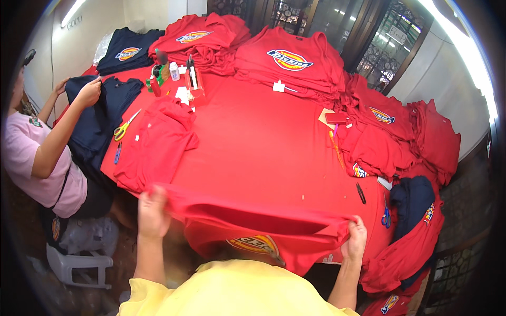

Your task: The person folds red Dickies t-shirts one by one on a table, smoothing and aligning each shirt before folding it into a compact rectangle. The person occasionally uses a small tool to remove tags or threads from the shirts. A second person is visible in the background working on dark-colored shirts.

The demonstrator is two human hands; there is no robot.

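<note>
A red shirt (295,237) with a printed chest logo is stretched between my two hands at the table's near edge. Its open edge gapes in a long dark slit, and the logo is partly hidden by my yellow top. My left hand (153,213), smeared by motion, is closed on the shirt's left end. At the other end, my right hand (355,239) pinches the cloth with fingers curled. Just beyond my left hand lies another red shirt (153,142). Black thread snips (360,193) and blue-handled scissors (386,217) lie beyond my right hand.
Red cloth covers the table (253,131). Red shirt piles (290,60) line its far side; more garments (400,226) hang over the right edge. Yellow scissors (126,126) lie at left. A co-worker (47,152) there handles a navy shirt (92,121), near a white stool (79,260).
</note>
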